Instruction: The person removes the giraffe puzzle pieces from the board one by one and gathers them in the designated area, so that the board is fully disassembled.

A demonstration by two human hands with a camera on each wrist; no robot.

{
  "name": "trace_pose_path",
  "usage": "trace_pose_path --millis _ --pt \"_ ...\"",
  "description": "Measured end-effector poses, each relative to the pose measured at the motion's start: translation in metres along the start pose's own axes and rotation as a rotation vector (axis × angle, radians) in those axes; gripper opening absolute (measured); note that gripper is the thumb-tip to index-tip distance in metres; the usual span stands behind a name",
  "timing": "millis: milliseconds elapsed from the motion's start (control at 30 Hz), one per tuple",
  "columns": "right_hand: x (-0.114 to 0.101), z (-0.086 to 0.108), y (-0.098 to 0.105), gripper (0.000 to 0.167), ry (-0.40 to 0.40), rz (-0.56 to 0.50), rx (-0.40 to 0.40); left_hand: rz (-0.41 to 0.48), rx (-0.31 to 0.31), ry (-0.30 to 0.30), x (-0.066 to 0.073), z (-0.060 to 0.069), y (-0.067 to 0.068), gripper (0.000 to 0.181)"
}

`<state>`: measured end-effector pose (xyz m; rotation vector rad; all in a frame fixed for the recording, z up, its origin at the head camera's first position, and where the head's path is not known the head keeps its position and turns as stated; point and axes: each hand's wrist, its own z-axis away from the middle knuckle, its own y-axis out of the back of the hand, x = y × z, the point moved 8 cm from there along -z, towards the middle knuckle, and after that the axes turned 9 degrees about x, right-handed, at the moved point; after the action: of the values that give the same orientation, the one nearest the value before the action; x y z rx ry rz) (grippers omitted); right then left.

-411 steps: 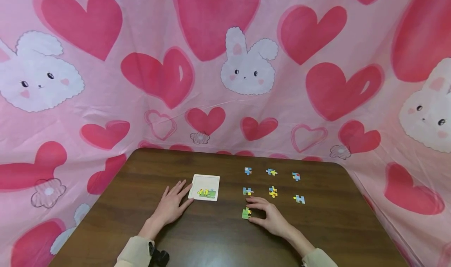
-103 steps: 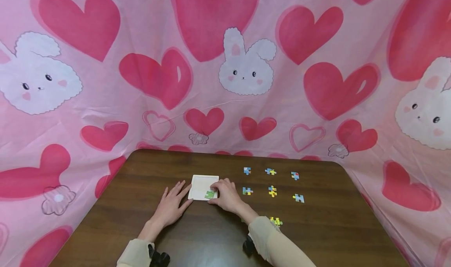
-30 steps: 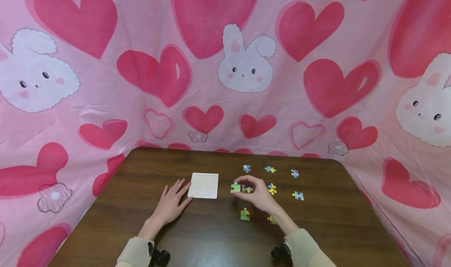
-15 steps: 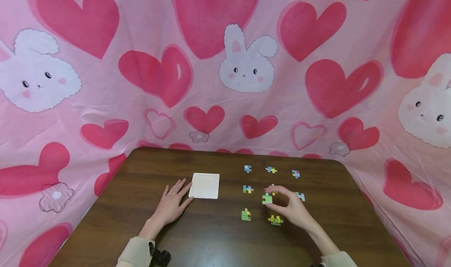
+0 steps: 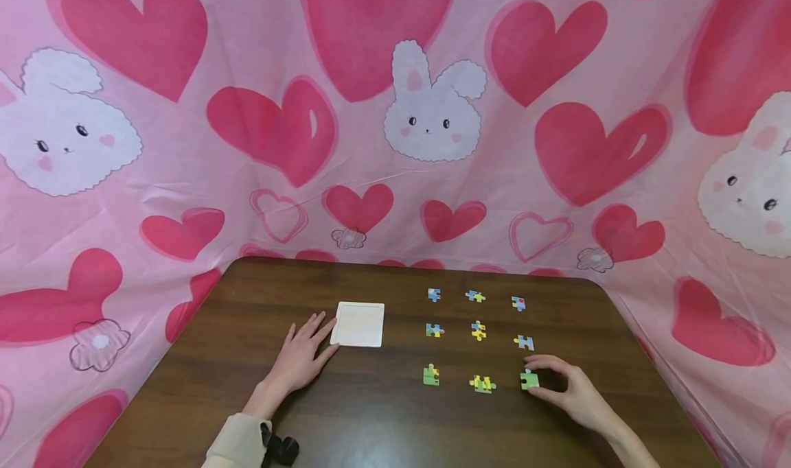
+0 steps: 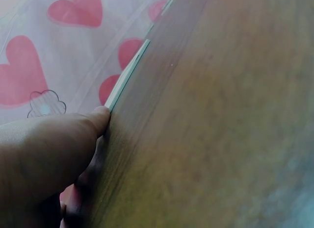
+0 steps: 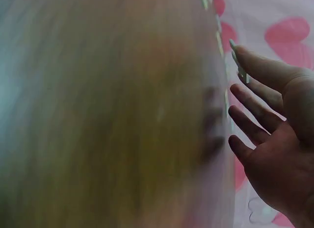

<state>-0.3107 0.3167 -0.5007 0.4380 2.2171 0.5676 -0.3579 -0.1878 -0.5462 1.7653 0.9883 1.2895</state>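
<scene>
In the head view, my right hand (image 5: 575, 389) pinches a mostly green jigsaw piece (image 5: 529, 380) between thumb and fingers, at the right end of the nearest row. The right wrist view has this green piece (image 7: 243, 73) at the fingertips, the other fingers spread apart. My left hand (image 5: 303, 358) lies on the table with fingers spread, index finger and thumb touching the left side of a square white puzzle tray (image 5: 360, 325). Bare white shows inside the tray. From the left wrist, the thumb (image 6: 100, 117) meets the tray's edge (image 6: 128, 73).
Several other jigsaw pieces lie apart in rows right of the tray, among them a yellow-green piece (image 5: 483, 384), a green one with red (image 5: 431, 375) and a blue one (image 5: 524, 342). The dark wooden table (image 5: 371, 413) ends at a pink heart-and-rabbit cloth (image 5: 371, 221).
The tray held joined pieces earlier; it is bare now. My right hand has carried the green piece from the tray rightward to the nearest row. The left hand has stayed put.
</scene>
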Motion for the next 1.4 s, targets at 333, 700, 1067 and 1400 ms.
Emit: trace_pose_path --millis 333,700,1067,1400 --pt "0.012 0.016 0.012 0.039 -0.04 0.028 -0.023 0.004 0.003 -0.004 0.0 0.0 0.002 0.065" --pt "0.016 0.019 0.004 0.039 -0.05 0.012 -0.033 -0.002 -0.004 0.003 -0.002 -0.001 0.0 0.065" --pt "0.024 0.025 0.005 0.04 -0.064 0.056 -0.02 -0.005 -0.001 -0.01 0.001 -0.002 -0.001 0.064" --pt "0.021 0.019 0.0 0.047 -0.052 0.05 -0.007 0.043 0.011 -0.017 0.001 -0.005 0.007 0.063"
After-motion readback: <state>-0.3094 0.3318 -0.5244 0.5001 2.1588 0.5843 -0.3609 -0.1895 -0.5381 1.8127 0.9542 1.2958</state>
